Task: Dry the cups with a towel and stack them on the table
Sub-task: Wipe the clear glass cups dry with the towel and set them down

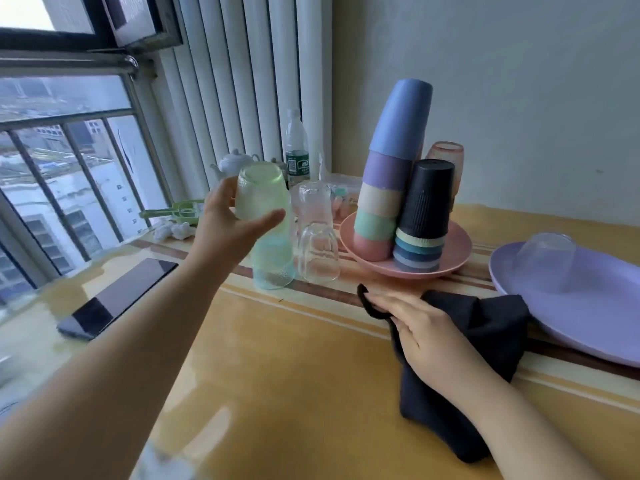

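Note:
My left hand grips an upside-down green glass cup, which sits on top of another inverted green cup on the table. Right beside them stand two clear glass cups, stacked upside down. My right hand lies on a dark towel on the table, its fingers on the cloth's left edge. One clear cup stands inverted on a purple plate at the right.
A pink plate carries a tall leaning stack of pastel cups and a black-topped stack; a pink glass stands behind. A phone lies at the left. A bottle and teapot stand by the window.

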`<state>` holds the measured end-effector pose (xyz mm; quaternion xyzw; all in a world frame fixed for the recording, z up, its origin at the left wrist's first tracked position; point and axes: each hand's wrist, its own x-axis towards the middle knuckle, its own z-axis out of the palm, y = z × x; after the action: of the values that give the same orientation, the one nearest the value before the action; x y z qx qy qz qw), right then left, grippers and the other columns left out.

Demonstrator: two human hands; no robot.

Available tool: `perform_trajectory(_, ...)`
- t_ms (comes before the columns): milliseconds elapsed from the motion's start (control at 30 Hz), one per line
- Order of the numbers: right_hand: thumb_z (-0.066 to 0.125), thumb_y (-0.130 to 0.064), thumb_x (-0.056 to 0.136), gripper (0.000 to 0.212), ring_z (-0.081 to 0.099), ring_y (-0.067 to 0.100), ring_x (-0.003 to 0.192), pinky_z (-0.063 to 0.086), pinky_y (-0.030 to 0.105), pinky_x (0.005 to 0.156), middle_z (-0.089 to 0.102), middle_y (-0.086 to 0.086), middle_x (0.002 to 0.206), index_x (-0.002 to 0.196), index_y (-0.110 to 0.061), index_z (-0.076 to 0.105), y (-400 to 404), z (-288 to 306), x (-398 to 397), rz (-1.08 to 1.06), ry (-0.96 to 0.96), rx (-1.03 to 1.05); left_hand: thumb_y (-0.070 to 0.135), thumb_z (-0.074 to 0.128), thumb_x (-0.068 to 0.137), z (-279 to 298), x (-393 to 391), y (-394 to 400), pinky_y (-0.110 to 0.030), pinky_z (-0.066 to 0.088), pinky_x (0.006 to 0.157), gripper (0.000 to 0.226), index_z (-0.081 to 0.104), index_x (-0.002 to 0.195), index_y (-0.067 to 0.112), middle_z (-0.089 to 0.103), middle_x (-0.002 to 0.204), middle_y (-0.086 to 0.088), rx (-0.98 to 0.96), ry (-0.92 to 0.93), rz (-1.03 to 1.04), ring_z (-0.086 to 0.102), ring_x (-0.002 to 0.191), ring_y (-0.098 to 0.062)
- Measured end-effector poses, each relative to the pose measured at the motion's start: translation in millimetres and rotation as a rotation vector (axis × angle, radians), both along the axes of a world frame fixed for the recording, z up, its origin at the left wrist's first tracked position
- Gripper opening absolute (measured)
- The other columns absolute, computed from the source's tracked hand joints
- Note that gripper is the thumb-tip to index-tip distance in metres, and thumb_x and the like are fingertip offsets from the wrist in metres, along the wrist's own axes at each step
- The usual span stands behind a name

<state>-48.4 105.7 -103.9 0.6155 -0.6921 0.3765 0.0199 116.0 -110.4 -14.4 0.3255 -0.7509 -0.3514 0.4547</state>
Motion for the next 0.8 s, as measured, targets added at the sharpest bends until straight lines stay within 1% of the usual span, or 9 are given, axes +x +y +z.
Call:
perform_trajectory(67, 0.049, 0.017, 0.081, 0.056, 0.054, 0.006, 0.108, 0.032, 0.003, 0.096, 0.059, -0.01, 0.114, 0.124, -0.017, 0.061, -0.3, -3.1, -0.5, -0.013, 0.003, 0.014, 0.029, 0.082, 0.074, -2.3, -0.3, -12.8, -0.015, 0.05, 0.065, 0.059, 0.054, 0.124, 0.019, 0.06, 0.116, 0.001, 0.047, -0.006, 0.006, 0.057, 0.093, -0.004)
perform_trajectory(100, 0.049, 0.019, 0.081, 0.058, 0.054, 0.004, 0.107, 0.032, 0.002, 0.095, 0.059, -0.009, 0.113, 0.123, -0.017, 0.062, -0.3, -3.0, -0.5, -0.013, 0.001, 0.017, 0.026, 0.082, 0.075, -3.4, -2.1, -15.9, -0.012, 0.048, 0.06, 0.058, 0.054, 0.126, 0.018, 0.06, 0.113, 0.003, 0.074, -0.006, -0.003, 0.057, 0.09, -0.001)
perform_trajectory(133, 0.048, 0.02, 0.08, 0.058, 0.053, 0.003, 0.107, 0.031, 0.002, 0.095, 0.059, -0.009, 0.113, 0.123, -0.017, 0.062, 0.0, -2.8, -0.4, -0.009, 0.0, 0.015, 0.025, 0.082, 0.075, -5.5, -4.2, -18.8, -0.014, 0.048, 0.059, 0.059, 0.054, 0.126, 0.017, 0.06, 0.111, 0.003, 0.102, -0.002, -0.008, 0.059, 0.09, -0.003)
perform_trajectory(267, 0.047, 0.02, 0.079, 0.058, 0.05, 0.0, 0.108, 0.031, 0.001, 0.094, 0.059, -0.011, 0.112, 0.122, -0.015, 0.063, -0.2, -1.2, 0.0, 0.009, 0.005, -0.008, 0.025, 0.084, 0.072, -13.0, -13.0, -27.9, -0.032, 0.055, 0.072, 0.051, 0.057, 0.115, 0.019, 0.066, 0.11, -0.004, 0.175, -0.002, 0.002, 0.064, 0.098, -0.019)
perform_trajectory(400, 0.046, 0.018, 0.081, 0.056, 0.05, -0.003, 0.108, 0.031, 0.0, 0.093, 0.058, -0.012, 0.112, 0.122, -0.016, 0.062, 0.9, 0.6, 0.7, 0.019, -0.014, -0.022, 0.024, 0.083, 0.073, -26.6, -16.2, -33.3, -0.026, 0.049, 0.07, 0.049, 0.062, 0.116, 0.012, 0.068, 0.103, -0.002, 0.171, -0.101, -0.009, 0.064, 0.093, -0.019)
perform_trajectory(533, 0.046, 0.019, 0.081, 0.056, 0.05, -0.003, 0.108, 0.031, 0.0, 0.093, 0.059, -0.011, 0.112, 0.123, -0.016, 0.062, 0.8, 0.5, 0.9, 0.011, -0.031, -0.01, 0.03, 0.083, 0.072, -33.3, -17.1, -39.2, -0.036, 0.053, 0.084, 0.057, 0.061, 0.122, 0.014, 0.069, 0.11, -0.005, 0.172, -0.14, 0.024, 0.065, 0.102, -0.023)
perform_trajectory(667, 0.044, 0.007, 0.083, 0.049, 0.051, -0.003, 0.108, 0.032, 0.001, 0.093, 0.06, -0.01, 0.111, 0.122, -0.015, 0.062, 1.3, 2.3, 2.4, -0.003, -0.044, -0.025, 0.042, 0.086, 0.066, -34.2, -15.5, -37.9, -0.049, 0.049, 0.098, 0.096, 0.034, 0.144, 0.021, 0.062, 0.127, -0.008, 0.188, -0.174, 0.099, 0.059, 0.115, -0.027)
perform_trajectory(733, 0.045, 0.005, 0.085, 0.046, 0.05, -0.004, 0.11, 0.031, 0.001, 0.095, 0.06, -0.01, 0.114, 0.123, -0.016, 0.062, 2.0, 5.1, 3.5, -0.025, -0.068, -0.042, 0.045, 0.083, 0.069, -38.7, -15.6, -31.7, -0.049, 0.042, 0.106, 0.099, 0.027, 0.147, 0.019, 0.053, 0.137, -0.009, 0.163, -0.171, 0.128, 0.049, 0.127, -0.028)
perform_trajectory(800, 0.047, 0.012, 0.085, 0.048, 0.048, -0.006, 0.111, 0.03, 0.001, 0.095, 0.058, -0.011, 0.115, 0.123, -0.014, 0.062, 3.5, 8.7, 1.7, -0.076, -0.09, -0.079, 0.042, 0.075, 0.079, -40.1, -15.5, -14.1, -0.045, 0.027, 0.115, 0.09, 0.026, 0.148, 0.012, 0.036, 0.148, -0.013, 0.053, -0.194, 0.261, 0.031, 0.139, -0.029)
